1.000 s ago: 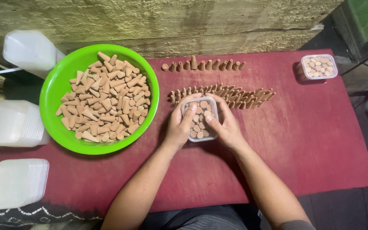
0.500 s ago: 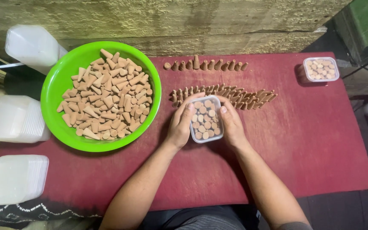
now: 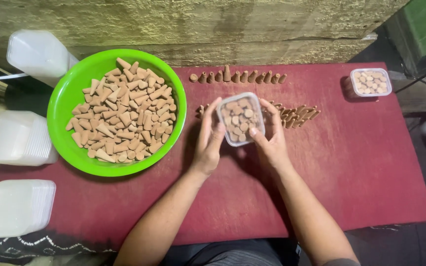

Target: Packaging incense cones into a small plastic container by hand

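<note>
Clear box of cones held between both upturned hands.

A small box filled with cones sits at the centre of the frame, over the desk, between the left hand on its left side and the right hand on its right. Just behind it lies a heap of cones, and further up a row of standing cones. A bowl of cones fills the left part of the desk. Another filled box stands at the upper right. Stacks of lids lie along the left edge of the frame, off the desk.
</note>
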